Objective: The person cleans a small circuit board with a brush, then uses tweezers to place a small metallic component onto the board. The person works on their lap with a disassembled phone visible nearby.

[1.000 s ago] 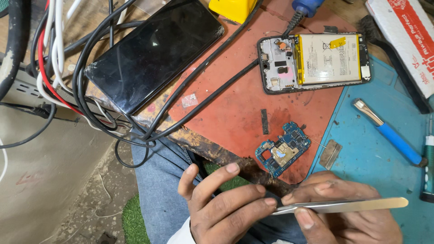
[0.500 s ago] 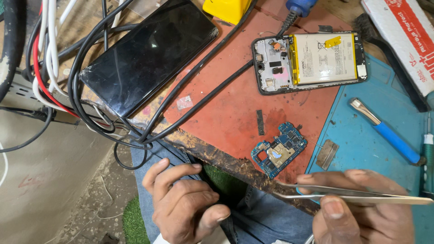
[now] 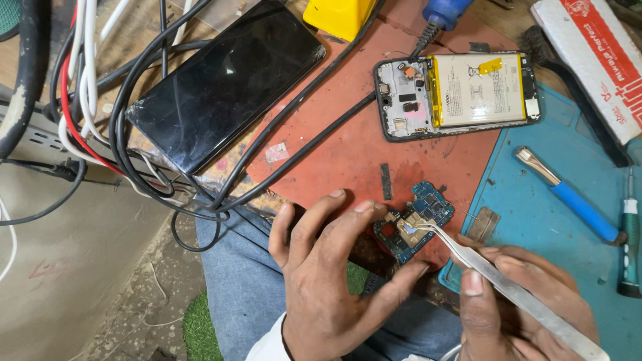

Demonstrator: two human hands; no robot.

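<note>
A small blue circuit board [image 3: 428, 204] lies at the near edge of the red mat [image 3: 348, 147]. My left hand [image 3: 331, 274] rests its fingertips on the board's left end, with the thumb below it. My right hand [image 3: 528, 294] grips metal tweezers [image 3: 495, 281], and their tips touch a small part on the middle of the board. An opened phone [image 3: 458, 93] with its battery showing lies face down farther back on the mat.
A black phone [image 3: 224, 90] lies at the back left among black, white and red cables [image 3: 100, 120]. A blue-handled tool [image 3: 572, 194] and a green screwdriver [image 3: 628, 247] lie on the blue mat [image 3: 568, 154] at right. A yellow object [image 3: 338, 13] and a white box [image 3: 592, 53] sit at the back.
My left hand has come up from my lap onto the board's left end. The tweezers in my right hand have swung from level to point at the board's middle.
</note>
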